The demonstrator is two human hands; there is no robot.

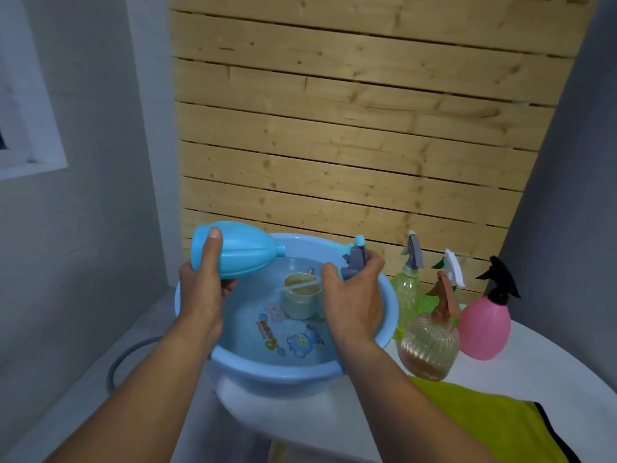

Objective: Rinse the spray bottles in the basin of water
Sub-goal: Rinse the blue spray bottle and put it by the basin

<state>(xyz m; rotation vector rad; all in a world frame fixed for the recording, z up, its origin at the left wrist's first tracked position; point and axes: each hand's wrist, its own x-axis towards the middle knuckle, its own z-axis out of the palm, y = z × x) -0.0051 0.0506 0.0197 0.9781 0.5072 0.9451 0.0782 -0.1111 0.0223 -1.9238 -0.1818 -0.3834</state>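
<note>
Gripping blue bottle (240,250) sideways over basin (389,295) rim, left hand (203,295); right hand (355,302) clasps spray head (355,259).

A light blue bottle (240,250), its spray head off, lies on its side above the far left rim of the blue basin (267,372), open neck pointing right over the water. The basin stands at the table's left edge. Its blue-grey spray head (355,259) is above the far right rim. Green (405,292), amber (430,342) and pink (485,329) bottles stand upright just right of the basin.
</note>
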